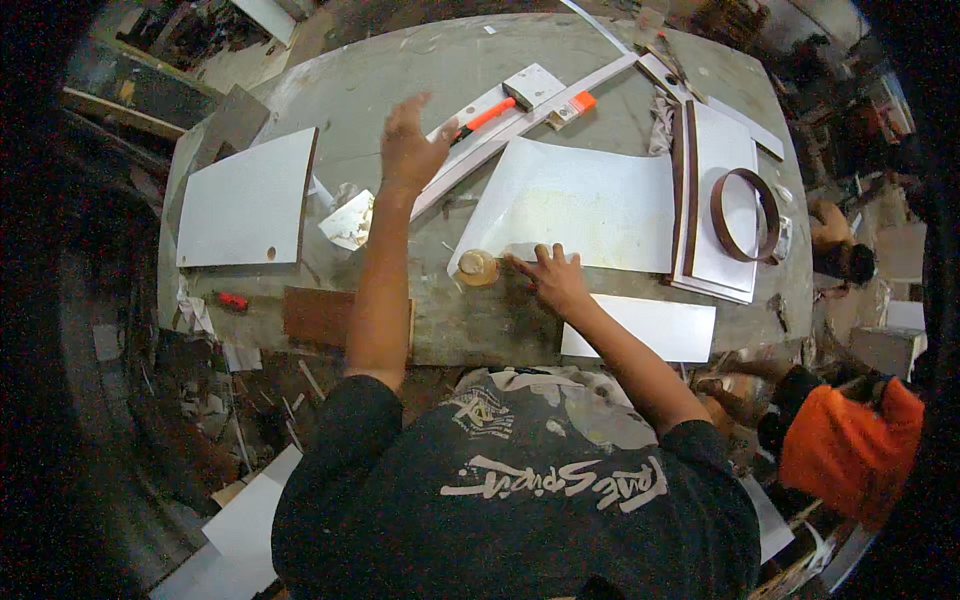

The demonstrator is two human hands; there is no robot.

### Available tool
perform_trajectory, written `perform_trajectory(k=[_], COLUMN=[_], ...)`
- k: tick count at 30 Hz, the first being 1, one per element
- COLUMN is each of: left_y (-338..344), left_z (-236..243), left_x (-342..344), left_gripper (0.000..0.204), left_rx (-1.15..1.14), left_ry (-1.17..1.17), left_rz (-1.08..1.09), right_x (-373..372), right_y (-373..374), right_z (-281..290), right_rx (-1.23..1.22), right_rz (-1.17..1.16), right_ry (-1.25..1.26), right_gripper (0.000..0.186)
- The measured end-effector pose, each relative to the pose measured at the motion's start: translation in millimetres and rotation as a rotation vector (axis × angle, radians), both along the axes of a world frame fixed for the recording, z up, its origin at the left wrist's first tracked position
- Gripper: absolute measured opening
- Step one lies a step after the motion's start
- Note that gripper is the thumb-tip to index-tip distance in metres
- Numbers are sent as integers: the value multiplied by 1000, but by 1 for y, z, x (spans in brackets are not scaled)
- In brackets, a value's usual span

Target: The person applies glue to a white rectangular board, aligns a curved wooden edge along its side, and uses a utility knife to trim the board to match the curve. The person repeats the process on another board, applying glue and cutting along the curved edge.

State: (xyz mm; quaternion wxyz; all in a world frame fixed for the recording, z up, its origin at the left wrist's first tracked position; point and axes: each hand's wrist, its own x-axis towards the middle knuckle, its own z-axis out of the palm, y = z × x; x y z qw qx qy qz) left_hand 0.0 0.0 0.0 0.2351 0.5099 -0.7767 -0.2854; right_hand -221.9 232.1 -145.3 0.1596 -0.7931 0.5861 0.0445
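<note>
My left hand [412, 150] is raised over the table with its fingers apart, slightly blurred, and holds nothing. Close to it on the right lies a hammer [488, 118] with an orange handle, resting on white strips. My right hand [556, 280] has its fingers spread at the near edge of a large white sheet [590, 205]. Its forefinger points at a small round container [477, 267] holding something yellowish; whether they touch I cannot tell. Beyond the sheet lies a flat orange-and-tan tool [573, 108], perhaps a brush.
A white panel [248, 200] lies at the left of the table [440, 335], near a red-handled tool [232, 301]. White boards [722, 150] are stacked at the right, with a brown band coil [745, 215] on them. A person in orange [850, 445] is at the lower right.
</note>
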Motion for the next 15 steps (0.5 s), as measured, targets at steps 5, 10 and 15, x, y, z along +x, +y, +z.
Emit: perform_trajectory(k=[5,10,15], left_y=[-5,-52,-83], left_z=[-129,-209,-251], left_x=[-2,18,28], left_gripper=[101,83,44], left_rx=[-171,-219,-455], left_ry=[-522,-761,-691], left_rz=[-121,43,252], right_x=[-7,-2,-2], right_y=[-5,-5,-3], right_z=[9,14,14], right_rx=[-35,0,30], right_rz=[-26,-48,-91], right_ry=[56,51,6], right_gripper=[70,69,56])
